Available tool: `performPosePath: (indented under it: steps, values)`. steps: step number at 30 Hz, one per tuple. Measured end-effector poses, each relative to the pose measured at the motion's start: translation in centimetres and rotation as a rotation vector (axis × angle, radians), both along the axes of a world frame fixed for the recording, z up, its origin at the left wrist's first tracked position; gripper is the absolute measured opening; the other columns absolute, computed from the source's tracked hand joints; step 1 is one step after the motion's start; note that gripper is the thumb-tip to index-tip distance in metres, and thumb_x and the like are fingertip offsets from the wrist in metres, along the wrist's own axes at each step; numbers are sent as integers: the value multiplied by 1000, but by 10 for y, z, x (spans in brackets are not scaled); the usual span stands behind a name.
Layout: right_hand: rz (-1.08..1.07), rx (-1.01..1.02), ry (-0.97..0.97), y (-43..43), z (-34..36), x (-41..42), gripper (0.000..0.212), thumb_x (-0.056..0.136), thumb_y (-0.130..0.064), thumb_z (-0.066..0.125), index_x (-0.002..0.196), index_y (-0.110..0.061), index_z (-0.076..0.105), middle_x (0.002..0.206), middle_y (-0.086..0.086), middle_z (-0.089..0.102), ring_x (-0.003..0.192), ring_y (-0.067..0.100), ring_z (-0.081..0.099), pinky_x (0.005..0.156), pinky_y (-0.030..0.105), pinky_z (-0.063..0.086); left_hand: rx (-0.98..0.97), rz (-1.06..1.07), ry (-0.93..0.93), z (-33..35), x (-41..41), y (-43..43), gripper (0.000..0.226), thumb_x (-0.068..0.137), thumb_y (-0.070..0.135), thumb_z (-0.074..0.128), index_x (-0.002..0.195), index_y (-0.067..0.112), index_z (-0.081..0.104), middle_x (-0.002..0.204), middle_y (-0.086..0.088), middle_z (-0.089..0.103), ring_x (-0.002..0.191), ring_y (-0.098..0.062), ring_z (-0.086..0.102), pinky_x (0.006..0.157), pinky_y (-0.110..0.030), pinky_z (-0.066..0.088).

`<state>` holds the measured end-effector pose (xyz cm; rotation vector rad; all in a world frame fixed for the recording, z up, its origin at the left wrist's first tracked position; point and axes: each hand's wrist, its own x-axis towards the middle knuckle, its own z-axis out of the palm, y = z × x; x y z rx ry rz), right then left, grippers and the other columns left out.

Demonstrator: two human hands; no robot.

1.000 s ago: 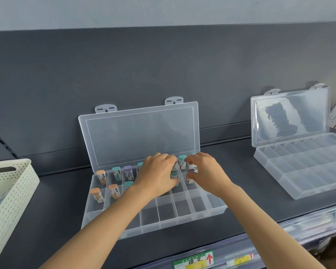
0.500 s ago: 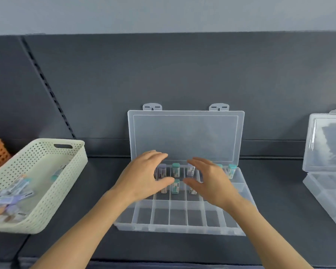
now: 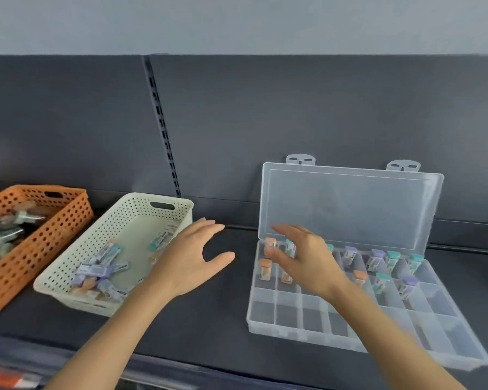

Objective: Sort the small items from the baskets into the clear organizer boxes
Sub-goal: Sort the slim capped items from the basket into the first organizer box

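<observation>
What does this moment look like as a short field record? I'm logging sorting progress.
left hand: open, empty, at the cream basket's right edge
right hand: open, above the organizer box's left compartments
cream basket: small items inside
orange basket: filled, contents blurred
organizer box: lid up; capped vials in back rows, front compartments empty

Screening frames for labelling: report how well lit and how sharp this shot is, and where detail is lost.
Head view: soft, even light, no hard shadows. Head view: blur overall, smearing the left hand and right hand; labels of the items in the cream basket unreadable. Head view: clear lid hazy, no strong glare.
</observation>
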<state>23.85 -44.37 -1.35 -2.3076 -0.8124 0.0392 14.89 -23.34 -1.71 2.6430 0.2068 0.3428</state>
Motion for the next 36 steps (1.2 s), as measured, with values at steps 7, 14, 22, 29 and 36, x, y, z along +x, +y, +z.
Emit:
performPosePath:
  steps: [7,14,22,29,36]
  values:
    - [-2,27,5,95,3,-32,51,90,-42,57,136,-23,48,138,-8,49,122,9,49,92,13,32,16,0,13,4,-37,107,53,85,50,58,134,29,49,141,17,41,129,2,35,104,-19,27]
    - [-29,68,17,169,-1,-61,42,93,-31,57,133,-23,51,134,-9,53,116,0,44,88,10,29,18,-36,210,-5,-53,188,57,87,41,60,139,25,44,143,10,42,130,-4,37,105,-21,29]
    - [-177,101,92,214,-6,-73,41,94,-29,55,134,-21,51,135,-5,54,123,15,49,91,18,37,20,-159,292,-9,-7,192,51,90,32,59,136,16,46,138,-1,50,122,-18,49,99,-31,39]
    - [-228,74,83,226,1,-61,42,94,-28,53,135,-20,49,136,-3,53,120,17,51,93,22,41,-24,-114,406,-36,36,183,52,80,39,67,122,16,48,106,1,58,90,-17,57,74,-30,49]
    - [-226,84,94,229,0,-50,41,94,-28,55,134,-19,51,133,-2,56,116,17,54,92,24,43,103,-3,644,-42,57,176,84,69,32,77,137,12,32,128,-10,41,112,-28,52,76,-32,51]
